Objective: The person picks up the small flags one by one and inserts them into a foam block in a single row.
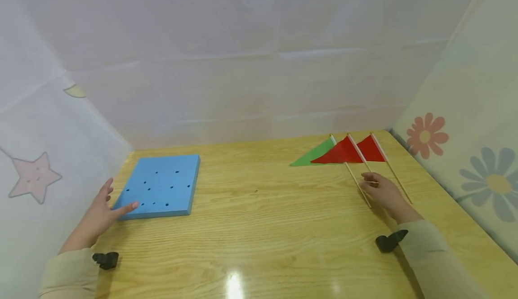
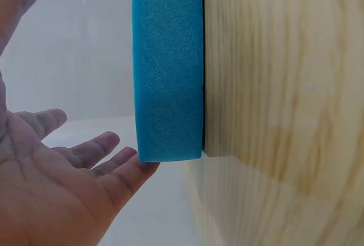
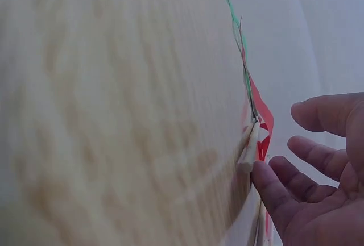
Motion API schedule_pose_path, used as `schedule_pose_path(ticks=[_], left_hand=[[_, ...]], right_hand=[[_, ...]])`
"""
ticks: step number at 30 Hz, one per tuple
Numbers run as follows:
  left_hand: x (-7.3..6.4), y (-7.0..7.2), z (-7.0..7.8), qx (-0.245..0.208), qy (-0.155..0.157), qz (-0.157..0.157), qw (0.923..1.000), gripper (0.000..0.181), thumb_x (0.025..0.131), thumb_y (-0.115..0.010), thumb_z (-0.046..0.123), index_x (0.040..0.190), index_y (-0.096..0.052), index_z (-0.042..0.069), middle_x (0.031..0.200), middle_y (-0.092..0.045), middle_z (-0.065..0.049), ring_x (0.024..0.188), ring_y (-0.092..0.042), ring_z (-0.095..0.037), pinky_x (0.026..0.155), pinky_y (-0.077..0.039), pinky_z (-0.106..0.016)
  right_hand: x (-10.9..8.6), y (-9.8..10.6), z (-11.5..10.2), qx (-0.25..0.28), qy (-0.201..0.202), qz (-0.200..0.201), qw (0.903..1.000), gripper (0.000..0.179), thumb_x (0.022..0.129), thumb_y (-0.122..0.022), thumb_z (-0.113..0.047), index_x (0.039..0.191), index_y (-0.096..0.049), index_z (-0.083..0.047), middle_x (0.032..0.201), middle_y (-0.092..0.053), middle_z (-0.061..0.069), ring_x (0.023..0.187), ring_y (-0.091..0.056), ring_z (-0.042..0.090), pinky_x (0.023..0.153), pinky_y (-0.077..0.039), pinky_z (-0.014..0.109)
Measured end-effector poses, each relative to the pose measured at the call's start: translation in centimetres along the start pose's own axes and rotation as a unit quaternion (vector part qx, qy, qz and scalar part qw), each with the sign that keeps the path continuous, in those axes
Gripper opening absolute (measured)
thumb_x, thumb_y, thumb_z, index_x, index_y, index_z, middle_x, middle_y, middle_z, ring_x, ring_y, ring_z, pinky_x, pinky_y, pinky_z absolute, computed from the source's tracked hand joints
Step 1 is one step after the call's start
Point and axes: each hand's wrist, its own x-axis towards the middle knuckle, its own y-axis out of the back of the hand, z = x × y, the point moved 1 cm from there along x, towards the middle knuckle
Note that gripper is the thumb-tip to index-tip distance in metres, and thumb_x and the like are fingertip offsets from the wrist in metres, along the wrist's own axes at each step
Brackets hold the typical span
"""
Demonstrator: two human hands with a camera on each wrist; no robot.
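Observation:
A blue foam board (image 1: pixel 162 180) with several small holes lies on the left of the table. My left hand (image 1: pixel 97 213) spreads at its left side, thumb over the near left corner; in the left wrist view the fingertips (image 2: pixel 145 163) meet the board's edge. On the right lie a green flag (image 1: pixel 313 153), a middle red flag (image 1: pixel 337 151) and a right red flag (image 1: pixel 370 149), all triangular on thin sticks. Over the middle flag's stick is my right hand (image 1: pixel 382 192), thumb and fingers apart in the right wrist view, one fingertip right at a stick's end.
The wooden table (image 1: pixel 251 227) reaches a pale cloth wall (image 1: pixel 259 74) at the back. Cloth side walls with printed flowers (image 1: pixel 426 136) and a star (image 1: pixel 35 176) stand close at right and left. A wrist camera (image 1: pixel 390 240) sits on each sleeve.

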Motion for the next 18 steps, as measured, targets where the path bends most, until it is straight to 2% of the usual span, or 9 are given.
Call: schedule_pose_path(ticks=[8, 11, 15, 18], left_hand=[[0.4, -0.1, -0.7, 0.003, -0.011, -0.018, 0.9998, 0.125, 0.096, -0.077, 0.033, 0.158, 0.027, 0.005, 0.158, 0.009, -0.045, 0.141, -0.004, -0.068, 0.103, -0.022, -0.081], [0.6, -0.2, -1.1, 0.02, -0.013, -0.02, 0.9995, 0.127, 0.092, -0.081, 0.031, 0.159, 0.023, 0.001, 0.158, 0.003, -0.046, 0.141, -0.007, -0.068, 0.105, -0.021, -0.08], [1.0, -0.3, -1.6, 0.052, -0.006, -0.018, 0.9985, 0.128, 0.089, -0.084, 0.033, 0.158, 0.017, -0.007, 0.155, -0.004, -0.048, 0.14, -0.01, -0.067, 0.108, -0.019, -0.077], [1.2, -0.2, -1.6, 0.059, 0.001, -0.019, 0.9981, 0.128, 0.089, -0.084, 0.035, 0.157, 0.016, -0.009, 0.156, -0.003, -0.047, 0.141, -0.007, -0.067, 0.109, -0.015, -0.077]], right_hand=[[0.5, -0.2, 0.9, -0.01, -0.018, 0.01, 0.9997, 0.048, 0.108, -0.055, -0.019, 0.139, -0.046, 0.016, 0.134, -0.052, 0.037, 0.123, -0.05, 0.051, 0.099, -0.045, 0.057], [0.6, -0.2, 1.2, -0.01, -0.019, 0.014, 0.9997, 0.044, 0.107, -0.057, -0.017, 0.136, -0.049, 0.016, 0.131, -0.055, 0.036, 0.122, -0.052, 0.05, 0.098, -0.046, 0.055], [0.7, -0.2, 1.2, -0.012, -0.015, 0.022, 0.9996, 0.042, 0.104, -0.062, -0.016, 0.13, -0.054, 0.016, 0.124, -0.06, 0.034, 0.115, -0.057, 0.046, 0.09, -0.051, 0.04], [0.7, -0.1, 1.1, -0.02, -0.014, 0.024, 0.9994, 0.042, 0.102, -0.066, -0.018, 0.127, -0.056, 0.015, 0.119, -0.063, 0.031, 0.111, -0.059, 0.042, 0.081, -0.05, 0.029]])
